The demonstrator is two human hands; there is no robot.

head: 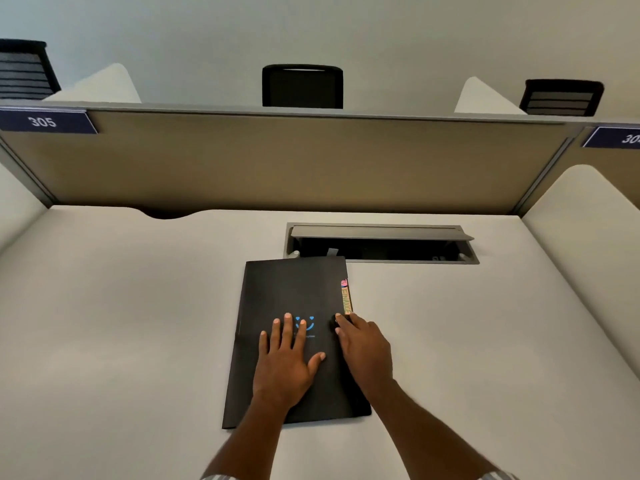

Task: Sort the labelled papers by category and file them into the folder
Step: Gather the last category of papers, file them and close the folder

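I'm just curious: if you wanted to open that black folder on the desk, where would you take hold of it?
Probably the folder's right edge, coming from the right: paper tabs stick out there, so that side likely opens. The right hand is already at that edge, while the left hand lies flat on the cover.

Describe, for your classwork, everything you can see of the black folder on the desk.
The black folder lies flat and closed on the pale desk, its far edge reaching the open cable hatch. It looks like matte card, with a small blue smile logo on the cover. Coloured label tabs stick out at its right edge. The left hand rests flat on the cover; the right hand touches the right edge, just below the tabs.
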